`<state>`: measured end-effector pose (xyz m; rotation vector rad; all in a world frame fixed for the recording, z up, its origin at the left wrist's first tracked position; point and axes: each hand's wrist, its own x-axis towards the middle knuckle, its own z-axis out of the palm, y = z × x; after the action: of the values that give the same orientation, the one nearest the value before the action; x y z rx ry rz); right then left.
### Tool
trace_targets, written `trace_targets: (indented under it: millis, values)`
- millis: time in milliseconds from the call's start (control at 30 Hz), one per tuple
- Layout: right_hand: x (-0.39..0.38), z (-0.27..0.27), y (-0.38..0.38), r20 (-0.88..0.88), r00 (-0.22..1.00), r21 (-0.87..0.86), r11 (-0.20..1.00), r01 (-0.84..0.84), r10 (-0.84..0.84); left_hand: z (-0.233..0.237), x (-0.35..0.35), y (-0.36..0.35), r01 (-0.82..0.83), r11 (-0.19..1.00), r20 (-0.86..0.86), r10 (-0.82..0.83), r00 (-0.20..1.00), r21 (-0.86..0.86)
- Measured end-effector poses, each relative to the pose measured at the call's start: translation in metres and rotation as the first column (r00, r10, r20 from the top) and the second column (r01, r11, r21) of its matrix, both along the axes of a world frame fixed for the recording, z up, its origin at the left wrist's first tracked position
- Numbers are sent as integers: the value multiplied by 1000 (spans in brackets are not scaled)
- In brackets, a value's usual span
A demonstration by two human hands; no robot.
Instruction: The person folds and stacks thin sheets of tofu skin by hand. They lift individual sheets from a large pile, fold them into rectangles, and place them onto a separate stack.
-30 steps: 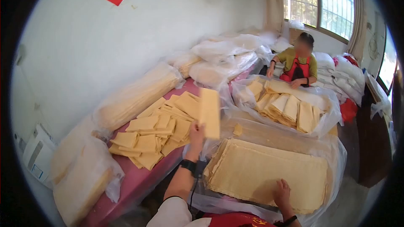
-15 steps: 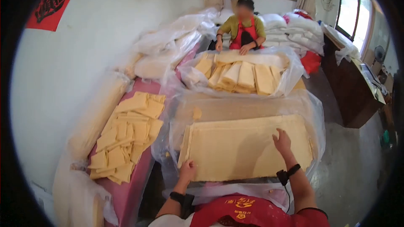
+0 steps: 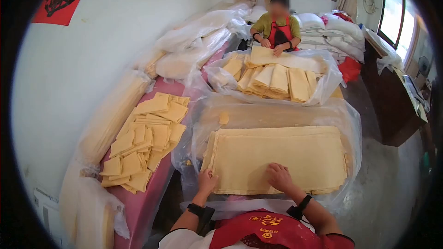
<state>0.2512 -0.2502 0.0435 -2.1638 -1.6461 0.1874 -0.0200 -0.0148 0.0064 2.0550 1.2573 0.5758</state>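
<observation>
A stack of large, pale yellow rectangular sheets lies in front of me on spread clear plastic. My left hand is at the near left corner of the stack, its fingers curled closed at the sheet edge. My right hand rests on the top sheet near its front edge, palm down with the fingers loosely bent. No object shows under the right hand. Whether the left fingers hold one layer or several cannot be made out.
Folded yellow pieces are heaped on a pink surface at left. Across from me, a person in a red apron handles folded sheets in plastic. Plastic-wrapped rolls line the wall. A dark cabinet stands right.
My right hand has come down from above the right part of the stack to its front middle. My left hand stays at the left corner. The view has shifted slightly.
</observation>
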Motion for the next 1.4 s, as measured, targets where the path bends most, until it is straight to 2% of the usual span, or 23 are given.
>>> trace_targets:
  millis: [67,133,167,233,300,333,400,533,600,700,767,800,900,967,1033,1100,1200,1333,1400]
  values:
    - [12,5,4,-35,999,-47,999,10,-11,8,0,-1,-13,998,49,16,999,-53]
    - [33,-3,8,-218,969,-4,993,122,-120,10,2,4,-32,993,93,42,995,-111]
    - [41,2,8,-216,969,-5,992,124,-122,10,1,8,-38,990,64,47,997,-134]
    - [56,16,10,-203,941,42,957,286,-272,16,2,10,-47,986,36,53,998,-157]
    - [50,31,13,-167,944,52,954,296,-284,38,8,12,44,995,-147,-56,988,-85]
    - [42,34,14,-159,960,40,970,241,-232,43,11,13,35,996,-142,-46,989,-83]
    - [22,28,18,-153,976,17,987,161,-157,46,10,8,122,993,-205,-118,972,6]
    - [-29,18,30,-133,989,-39,997,-67,61,43,10,-6,73,997,-216,-72,974,-5]
    - [-46,16,35,-127,984,-63,989,-133,125,40,3,-9,-6,1000,-44,5,999,-30]
    - [-66,10,37,-51,967,-114,961,-252,248,11,-20,-7,15,1000,20,-15,1000,9]
    - [-70,14,41,94,927,-99,930,-355,364,0,-32,-8,43,999,28,-42,999,-24]
    - [-69,16,46,98,924,-100,927,-361,370,-5,-35,-7,78,996,43,-76,996,-50]
    - [-76,17,59,159,903,-168,912,-374,400,8,-34,-14,41,998,86,-37,996,-48]
    - [-82,19,72,244,887,-68,919,-389,393,-7,-31,-16,10,995,148,5,989,-98]
    - [-90,17,89,199,884,-145,904,-401,424,-8,-33,-16,-27,989,215,59,975,-148]
    - [-98,16,100,153,880,-222,883,-413,450,4,-35,-16,65,825,378,186,907,-562]
    - [-109,19,111,169,877,-242,882,-405,449,16,-33,-16,43,797,388,246,888,-603]
    - [-122,31,122,138,887,-287,875,-390,440,19,-34,-17,41,808,395,243,886,-588]
    - [-126,29,123,143,882,-295,870,-394,448,13,-37,-19,6,948,287,90,954,-317]
